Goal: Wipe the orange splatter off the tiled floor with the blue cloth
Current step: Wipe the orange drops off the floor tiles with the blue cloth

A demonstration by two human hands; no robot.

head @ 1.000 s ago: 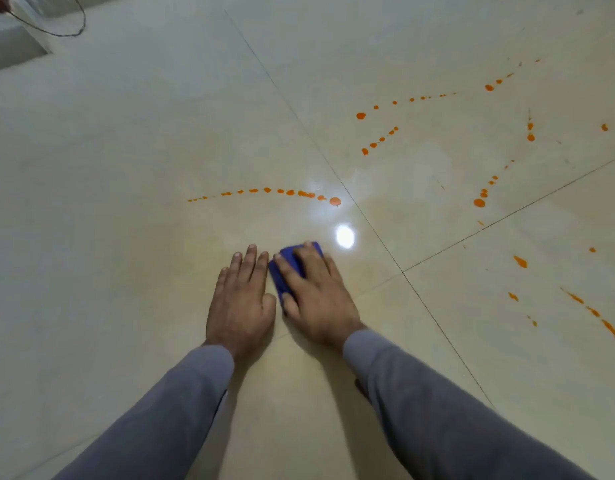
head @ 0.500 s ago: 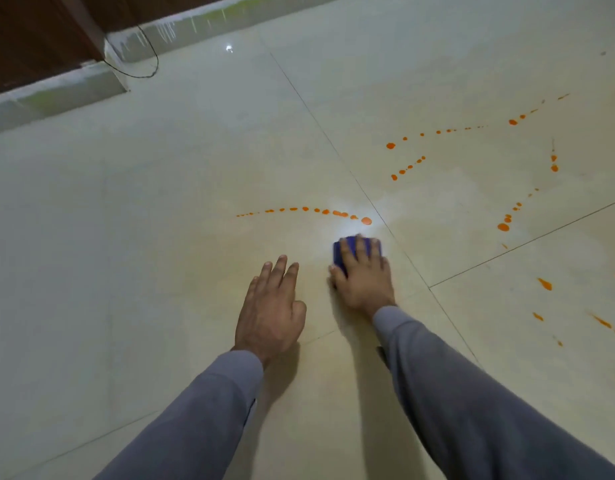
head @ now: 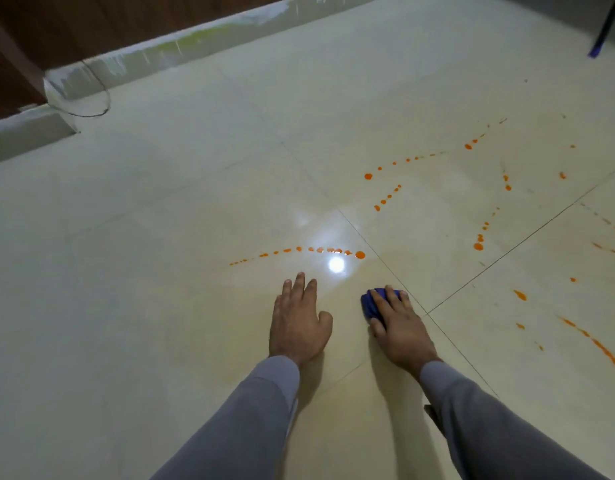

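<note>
Head view: 2 grey-sleeved arms are stretched forward over the tiled floor (head: pixel 160 271). The left hand (head: pixel 297 323) is laid flat on the tile, palm down, its fingers straight and slightly spread, nothing held. The right hand (head: pixel 399 327) is pressed down on the blue cloth (head: pixel 370 303), which is bunched beneath the fingers and shows at their left side and past the fingertips; the fingers are laid fairly straight over it, and whether the thumb is hooked round the cloth's edge cannot be told. The cloth is placed just beside a grout line crossing, apart from the stains.

The orange splatter (head: pixel 359 254) is seen as a curved row of drops just beyond both hands, next to a bright light reflection on the glossy tile. More dotted orange trails are scattered further away to the right, and longer streaks are found near the right edge. A pale skirting ledge (head: pixel 195 43) is seen along the far wall, with a thin dark wire (head: pixel 102 105) looped on the floor beside it. A dark pole with a blue tip (head: pixel 597 46) is visible at the top right corner.
</note>
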